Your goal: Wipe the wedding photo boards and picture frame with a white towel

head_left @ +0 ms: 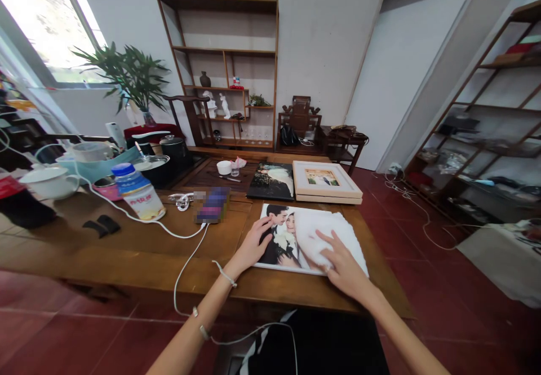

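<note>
The person sits at a brown wooden table (139,259) with smooth, slightly shiny surface, and the floor of dark red tiles (409,262) extends around it. At the near edge, right of the middle, lies a flat rectangular photo panel with white edges (281,248), showing a couple. The left hand (253,245) rests on its left side, fingers extended and holding nothing. The right hand (340,259) has its fingers spread over a soft white sheet with ragged edge (313,226), which covers the right part of the panel; these fingers lie on it without clenching.

To the left, a thin white cable (180,285) loops over the table edge to a blurred purple phone (213,205). Farther left stands a plastic bottle with blue cap (139,195), near two black curved pieces (101,226).

Just beyond the panel are a black glossy picture panel (270,181) and, on its right, a thick pale frame (355,192). At the far wall stand an open brown wooden shelf (224,52) and a leafy green plant (129,74).
</note>
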A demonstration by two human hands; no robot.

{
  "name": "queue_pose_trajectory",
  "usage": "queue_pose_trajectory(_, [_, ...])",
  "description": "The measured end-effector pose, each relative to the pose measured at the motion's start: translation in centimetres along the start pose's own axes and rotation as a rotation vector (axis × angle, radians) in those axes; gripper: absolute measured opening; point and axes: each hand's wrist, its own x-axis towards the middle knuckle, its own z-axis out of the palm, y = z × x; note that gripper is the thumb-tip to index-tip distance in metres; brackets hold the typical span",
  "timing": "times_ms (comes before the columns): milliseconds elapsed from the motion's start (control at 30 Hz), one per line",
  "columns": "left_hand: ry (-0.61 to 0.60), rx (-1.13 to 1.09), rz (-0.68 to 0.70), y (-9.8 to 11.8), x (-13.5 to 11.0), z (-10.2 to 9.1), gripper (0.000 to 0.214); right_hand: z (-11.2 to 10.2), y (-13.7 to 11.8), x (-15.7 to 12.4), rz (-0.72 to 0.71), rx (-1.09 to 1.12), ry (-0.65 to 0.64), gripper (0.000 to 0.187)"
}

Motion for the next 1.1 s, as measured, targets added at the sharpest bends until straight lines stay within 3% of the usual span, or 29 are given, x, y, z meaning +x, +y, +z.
queue_pose_trajectory(100, [0.015,-0.003,0.006,0.0,0.0,0.2,0.038,-0.9,-2.7,-2.6,-0.066,0.012,-0.083,0.028])
queue_pose_trajectory(167, [0.018,0.003,0.018,-0.1,-0.1,0.3,0.038,-1.5,-3.1,-3.2,-0.073,0.032,-0.135,0.028])
queue_pose_trajectory(267, [0.027,0.013,0.039,-0.4,-0.1,0.4,0.039,-1.9,-1.1,-2.0,0.01,0.055,-0.129,0.027])
queue_pose_trajectory(433, [0.028,0.017,0.038,-0.5,0.0,0.2,0.04,-0.9,4.4,3.1,0.115,0.114,0.002,0.029])
queue_pose_trajectory(567, [0.021,-0.023,0.027,0.1,0.2,-0.1,0.042,0.3,5.7,5.3,0.103,0.115,0.075,0.029])
queue_pose_trajectory(700, [0.013,-0.036,0.027,0.4,0.2,0.1,0.039,0.7,4.2,3.9,0.078,0.052,0.089,0.027])
queue_pose_trajectory(967, [-0.03,0.057,0.032,0.1,-0.1,0.7,0.041,0.4,-3.3,-0.8,-0.08,0.023,-0.052,0.029])
queue_pose_trajectory(1100, [-0.042,0.078,0.043,0.2,-0.1,0.5,0.04,0.4,-3.1,-0.2,-0.087,0.046,-0.081,0.031])
